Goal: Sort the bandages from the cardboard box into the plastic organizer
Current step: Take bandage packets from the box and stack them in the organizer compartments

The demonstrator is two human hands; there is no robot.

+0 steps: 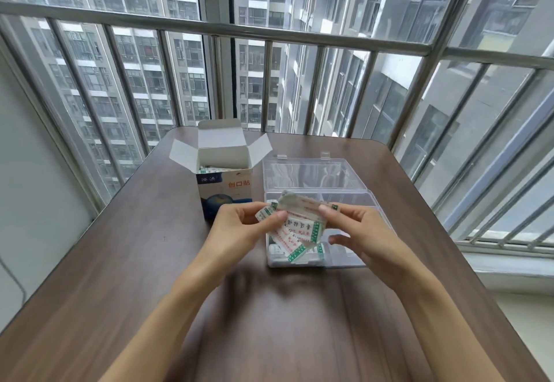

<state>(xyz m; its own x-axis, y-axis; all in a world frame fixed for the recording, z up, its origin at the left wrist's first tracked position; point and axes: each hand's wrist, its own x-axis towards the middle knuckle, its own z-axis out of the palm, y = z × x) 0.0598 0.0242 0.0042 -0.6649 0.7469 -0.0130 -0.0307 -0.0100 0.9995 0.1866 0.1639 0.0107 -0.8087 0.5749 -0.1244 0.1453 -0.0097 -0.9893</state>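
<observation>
Both hands, left (239, 226) and right (359, 232), pinch wrapped bandages (299, 229) beside the cardboard box (224, 193) printed "创口贴".

A high-rise flat's enclosed balcony: barred windows (299, 82) (apartment towers (120, 82) outside) behind a wooden table (120, 262).

We see a dark brown wood-grain table (120, 276) with rounded far corners. Its far edge stands just short of a metal railing (227, 29) of grey vertical bars with a horizontal top rail. Beyond the glass we see tall apartment blocks (144, 82). Past the table's left edge stands a pale wall (33, 178).
</observation>
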